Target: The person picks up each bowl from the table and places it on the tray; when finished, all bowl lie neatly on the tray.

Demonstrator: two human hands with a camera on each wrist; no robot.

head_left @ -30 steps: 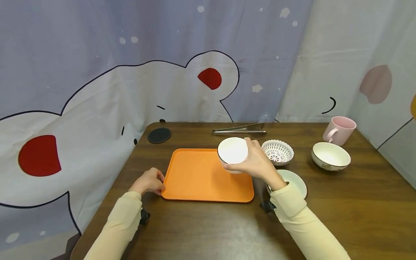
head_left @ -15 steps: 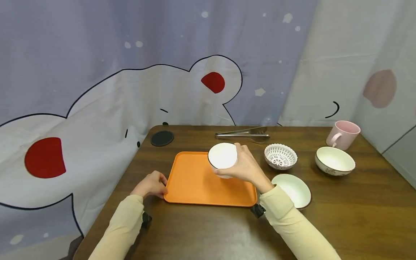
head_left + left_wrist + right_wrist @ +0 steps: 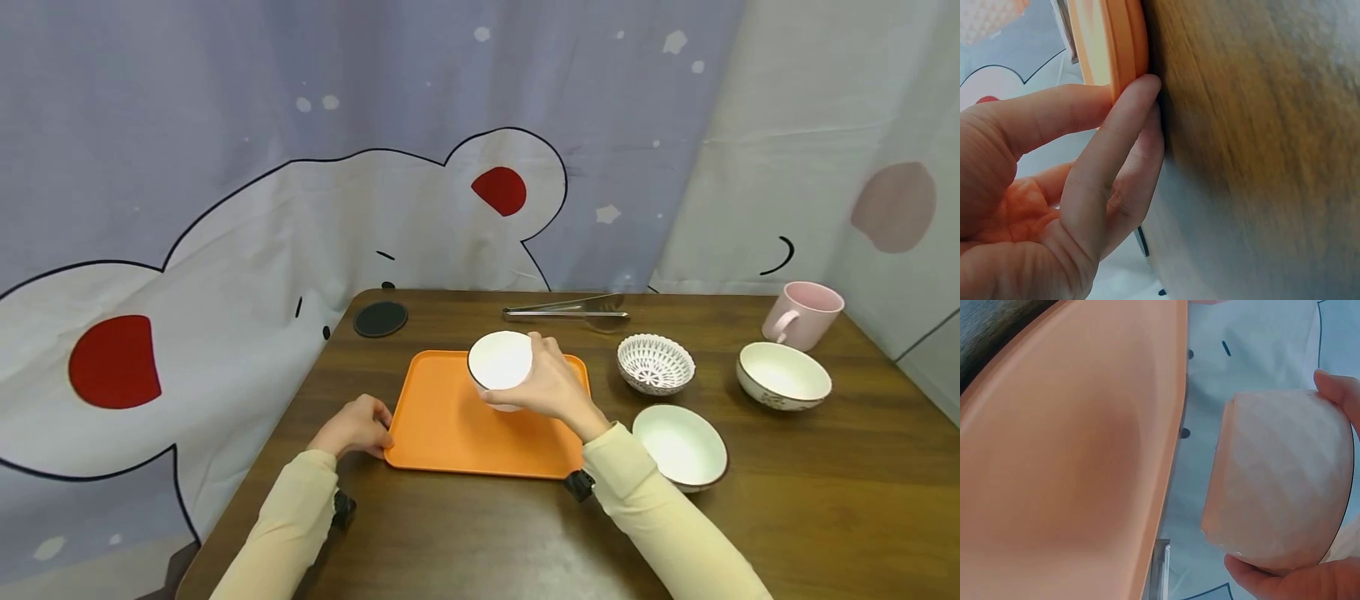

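The right hand (image 3: 551, 387), spread wide, grips the bowl (image 3: 497, 360) over the tray (image 3: 435, 425); the left hand (image 3: 354, 427) narrowly pinches the tray's corner. Slackening that wide grip could drop the bowl.

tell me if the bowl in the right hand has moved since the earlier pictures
Yes, the bowl has moved left relative to the metal tongs in the head view.

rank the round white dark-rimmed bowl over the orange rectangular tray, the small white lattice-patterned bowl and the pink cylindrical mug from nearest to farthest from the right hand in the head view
1. Dark-rimmed bowl: held in the right hand, above the tray
2. Lattice-patterned bowl: to the hand's right
3. Pink mug: far right, toward the back
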